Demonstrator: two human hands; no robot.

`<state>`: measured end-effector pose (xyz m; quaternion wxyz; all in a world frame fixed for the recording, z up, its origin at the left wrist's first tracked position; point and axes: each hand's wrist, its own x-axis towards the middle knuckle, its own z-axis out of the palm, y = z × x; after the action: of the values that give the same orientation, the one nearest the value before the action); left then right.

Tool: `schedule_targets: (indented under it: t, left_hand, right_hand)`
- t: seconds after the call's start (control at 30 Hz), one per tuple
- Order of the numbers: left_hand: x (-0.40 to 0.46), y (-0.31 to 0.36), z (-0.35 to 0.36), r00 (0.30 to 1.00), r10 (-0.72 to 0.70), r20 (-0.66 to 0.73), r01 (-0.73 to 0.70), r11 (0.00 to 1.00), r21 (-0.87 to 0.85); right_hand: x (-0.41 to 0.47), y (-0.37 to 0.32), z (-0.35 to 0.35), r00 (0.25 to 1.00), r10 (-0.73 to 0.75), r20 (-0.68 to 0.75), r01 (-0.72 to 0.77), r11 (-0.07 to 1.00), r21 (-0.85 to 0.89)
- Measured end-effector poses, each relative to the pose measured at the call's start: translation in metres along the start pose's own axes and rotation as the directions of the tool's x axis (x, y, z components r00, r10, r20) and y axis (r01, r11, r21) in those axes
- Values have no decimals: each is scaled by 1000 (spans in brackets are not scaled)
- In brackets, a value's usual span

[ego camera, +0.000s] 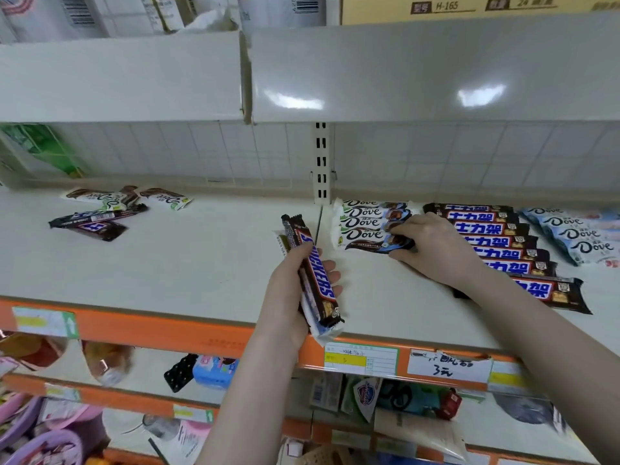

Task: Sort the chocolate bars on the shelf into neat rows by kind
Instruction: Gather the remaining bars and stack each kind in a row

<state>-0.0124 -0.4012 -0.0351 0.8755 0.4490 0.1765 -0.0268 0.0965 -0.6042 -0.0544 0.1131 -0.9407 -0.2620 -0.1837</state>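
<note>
Above the front edge of the shelf (188,263), the left hand (295,290) has its fingers wrapped around a Snickers bar (313,273) stacked on a white-wrapped bar (313,322). Over to the right, the right hand (436,250) pinches the nearest white Dove bar (364,237) at its end, lying in the Dove row beside the row of dark bars (496,243). Far left, loose bars (100,213) lie scattered.

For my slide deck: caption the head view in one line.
Left hand holds a Snickers bar while right hand straightens the white Dove row.
</note>
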Motion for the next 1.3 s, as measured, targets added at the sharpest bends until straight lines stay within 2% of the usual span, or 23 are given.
schedule_targets:
  t: [0.1, 0.2, 0.3, 0.4, 0.5, 0.57, 0.7, 0.87, 1.0, 1.13, 1.3]
  left_hand:
    - [-4, 4, 2, 996, -30, 85, 31, 1000, -2]
    - [-8, 6, 5, 990, -39, 134, 24, 994, 110]
    - [-11, 7, 9, 984, -22, 178, -24, 967, 254]
    - [-14, 3, 16, 975, 0, 221, -90, 913, 398]
    - [-17, -3, 26, 966, -21, 259, -121, 845, 521]
    - [-19, -8, 35, 956, -47, 291, -137, 803, 579]
    - [-26, -18, 58, 936, -102, 337, -140, 771, 622]
    - [-32, -36, 80, 915, -173, 364, -68, 824, 562]
    - [-35, -49, 93, 903, -227, 365, 19, 869, 494]
    - [-39, -60, 95, 907, -188, 375, 7, 900, 436]
    - [-42, -67, 105, 951, -10, 309, -139, 879, 457]
  right_hand:
    - [-1, -2, -3, 1000, 16, 8, -16, 1000, -3]
    - [-4, -5, -10, 999, 47, -20, -47, 999, 22]
    - [-12, -14, -28, 980, 170, -101, -130, 940, 317]
    - [-21, -22, -53, 959, 283, -23, -199, 729, 655]
    - [-30, -28, -76, 954, 273, 127, -242, 442, 864]
    - [-38, -28, -86, 957, 234, 172, -254, 388, 886]
    - [-54, -20, -95, 957, 218, 191, -268, 412, 871]
    - [-75, 1, -105, 940, 253, 228, -296, 275, 915]
    - [-92, 19, -112, 943, 288, 167, -231, 205, 951]
    - [-106, 40, -119, 929, 360, 80, -112, 70, 991]
    - [-127, 62, -123, 952, 277, 132, -109, -96, 989]
